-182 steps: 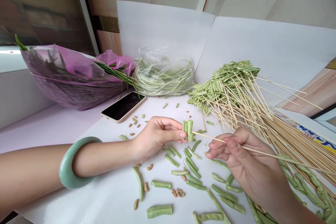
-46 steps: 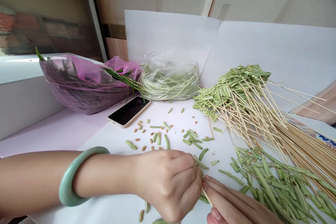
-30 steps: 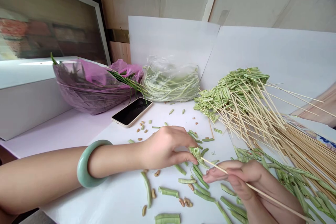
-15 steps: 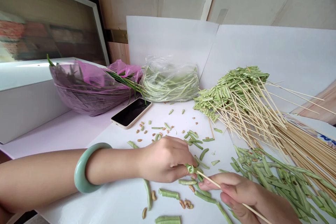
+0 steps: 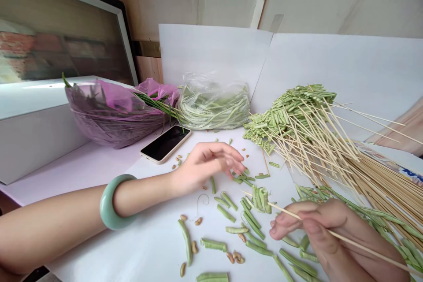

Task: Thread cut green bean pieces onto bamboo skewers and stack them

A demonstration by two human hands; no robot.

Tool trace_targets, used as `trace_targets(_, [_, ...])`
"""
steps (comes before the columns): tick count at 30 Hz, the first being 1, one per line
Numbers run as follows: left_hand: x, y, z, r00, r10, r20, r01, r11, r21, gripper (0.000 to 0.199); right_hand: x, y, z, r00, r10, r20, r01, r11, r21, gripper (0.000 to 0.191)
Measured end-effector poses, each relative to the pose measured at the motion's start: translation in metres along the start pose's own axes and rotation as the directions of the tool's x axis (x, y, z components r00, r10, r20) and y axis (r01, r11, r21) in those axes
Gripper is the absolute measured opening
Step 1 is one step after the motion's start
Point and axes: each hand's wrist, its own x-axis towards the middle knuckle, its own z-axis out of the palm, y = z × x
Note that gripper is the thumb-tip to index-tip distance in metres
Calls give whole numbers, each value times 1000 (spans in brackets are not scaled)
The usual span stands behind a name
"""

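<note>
My right hand (image 5: 330,233) pinches a thin bamboo skewer (image 5: 284,210) between thumb and fingers at the lower right. Near the skewer's tip, several short green bean pieces (image 5: 261,199) are threaded side by side, and the bare point sticks out past them to the left. My left hand (image 5: 211,165), with a jade-green bangle (image 5: 115,202) on its wrist, hovers above the white table, fingers apart and nothing in them. Just under its fingertips lie cut bean pieces (image 5: 243,178). More loose pieces (image 5: 226,212) are scattered between my two hands.
Filled bean skewers (image 5: 297,110) are piled at the back right, above many bare skewers (image 5: 386,176). Long beans fill a clear bag (image 5: 214,105) at the back. Left of it sit a purple bag (image 5: 115,119) of greens and a phone (image 5: 165,143). Brown beans (image 5: 238,257) dot the table.
My left hand has let go of the bean pieces on the skewer, opened, and moved up and away. My right hand has shifted right with the skewer, so the threaded pieces now show.
</note>
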Motion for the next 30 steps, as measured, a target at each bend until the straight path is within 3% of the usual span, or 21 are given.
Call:
trace_targets(2, [2, -3, -1, 998, -52, -32, 42, 964, -262, 22, 1, -1, 2, 994, 104, -42, -98, 988, 117, 20])
trace_targets(5, [2, -2, 1, 1000, 4, -28, -14, 932, -361, 34, 3, 0, 1, 986, 159, -46, -142, 955, 259, 20])
trace_targets(9, [-3, 11, 7, 994, 113, -6, -109, 943, -316, 46, 7, 0, -2, 982, 180, -62, -148, 927, 344, 17])
trace_targets(16, [-12, 24, 16, 974, 222, 49, -207, 956, -205, 49, 6, 3, -1, 979, 188, -74, -153, 931, 332, 14])
trace_targets(21, [-16, 31, 21, 971, 229, 67, -222, 970, -101, 58, 6, 4, 1, 977, 194, -93, -156, 937, 312, 18])
trace_targets(30, [-20, 35, 33, 965, 260, 20, -257, 963, -84, 61, 5, 5, -2, 986, 159, -41, -142, 951, 274, 17])
